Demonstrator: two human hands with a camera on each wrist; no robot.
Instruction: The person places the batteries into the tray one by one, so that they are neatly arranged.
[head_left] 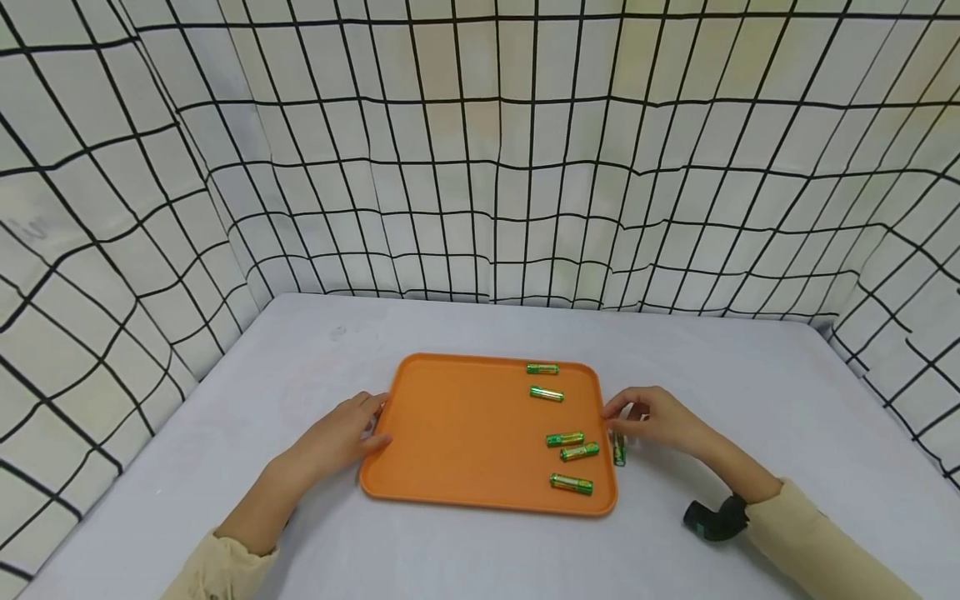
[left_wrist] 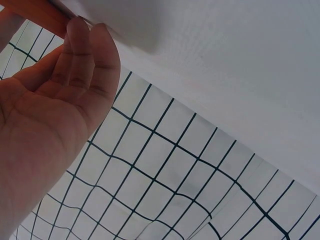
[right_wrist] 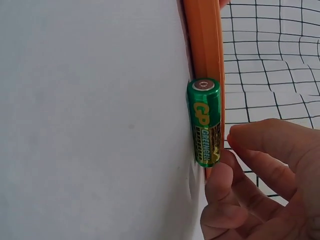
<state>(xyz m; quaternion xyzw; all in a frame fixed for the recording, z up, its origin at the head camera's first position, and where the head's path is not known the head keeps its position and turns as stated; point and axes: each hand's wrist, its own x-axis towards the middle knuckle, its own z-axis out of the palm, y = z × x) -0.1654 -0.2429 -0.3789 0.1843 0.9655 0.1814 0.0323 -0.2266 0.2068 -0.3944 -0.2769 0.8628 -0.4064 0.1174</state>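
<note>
An orange tray (head_left: 465, 429) lies on the white table. My left hand (head_left: 335, 433) grips its left side, thumb over the rim; the left wrist view shows that hand's fingers (left_wrist: 102, 65) bent against the tray's edge. At the opposite side my right hand (head_left: 660, 417) holds the right rim between thumb and fingers. Just outside that rim, below the right hand, a green GP battery (right_wrist: 204, 122) lies against the tray's outer wall. Several similar green batteries lie inside the tray's right half, among them one battery (head_left: 543, 368) by the far rim and another (head_left: 572, 483) by the near rim.
A white-covered table (head_left: 337, 333) extends around the tray. Black netting (head_left: 480, 167) over white sheeting rises behind it and along both sides. A black device (head_left: 716, 518) sits at the right wrist, by the beige sleeve (head_left: 810, 542).
</note>
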